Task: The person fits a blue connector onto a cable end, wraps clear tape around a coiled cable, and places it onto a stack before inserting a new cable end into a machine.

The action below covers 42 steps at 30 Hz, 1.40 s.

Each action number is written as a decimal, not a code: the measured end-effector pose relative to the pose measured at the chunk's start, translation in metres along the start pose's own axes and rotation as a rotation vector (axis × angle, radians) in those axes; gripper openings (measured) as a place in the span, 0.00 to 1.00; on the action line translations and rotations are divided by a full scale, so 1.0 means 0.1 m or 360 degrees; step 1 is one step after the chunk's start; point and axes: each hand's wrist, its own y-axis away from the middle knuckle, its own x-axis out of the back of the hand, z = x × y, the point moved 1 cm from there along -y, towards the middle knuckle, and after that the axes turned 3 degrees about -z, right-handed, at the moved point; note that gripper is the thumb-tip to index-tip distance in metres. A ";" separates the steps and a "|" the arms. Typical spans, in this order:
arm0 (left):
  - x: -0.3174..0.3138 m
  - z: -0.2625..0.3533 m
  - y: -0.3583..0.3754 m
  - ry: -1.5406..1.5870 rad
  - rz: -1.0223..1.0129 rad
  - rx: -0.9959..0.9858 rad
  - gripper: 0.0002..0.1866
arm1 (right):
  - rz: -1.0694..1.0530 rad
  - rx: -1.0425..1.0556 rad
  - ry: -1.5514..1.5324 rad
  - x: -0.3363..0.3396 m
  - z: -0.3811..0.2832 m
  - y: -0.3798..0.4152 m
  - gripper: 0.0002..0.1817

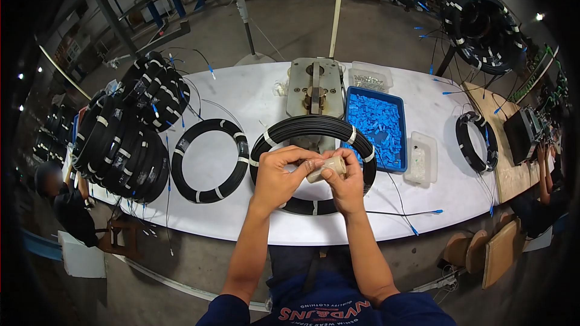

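Note:
In front of my chest my right hand [348,188] is closed round a small beige roll of tape [325,170]. The thumb and fingertips of my left hand [278,175] pinch at the roll's left side; any loose tape end is too small to make out. Just behind and below both hands, a coil of black cable [314,125] with white ties leans up on the white table. Its middle is partly covered by my hands. Behind the coil stands a metal press-like machine [296,90].
A second cable coil [181,169] lies left of my hands, near stacked coils [115,145]. To the right are a blue tray [403,139] of blue connectors and clear boxes [430,172]. Another coil [462,145] lies farther right. Other people sit at both sides.

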 end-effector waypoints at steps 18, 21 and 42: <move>0.27 -0.16 -0.70 -0.0772 -0.0120 -0.0414 0.17 | 0.0354 -0.0089 -0.0372 -0.05 0.50 -0.28 0.08; 0.32 -0.50 -0.56 -0.0527 0.0063 -0.0206 0.23 | 0.0395 -0.0142 -0.0336 -0.06 0.47 -0.31 0.08; 0.27 -0.02 -0.21 -0.0981 -0.0297 -0.0164 0.48 | 0.0409 0.0025 -0.0211 -0.16 0.39 -0.16 0.17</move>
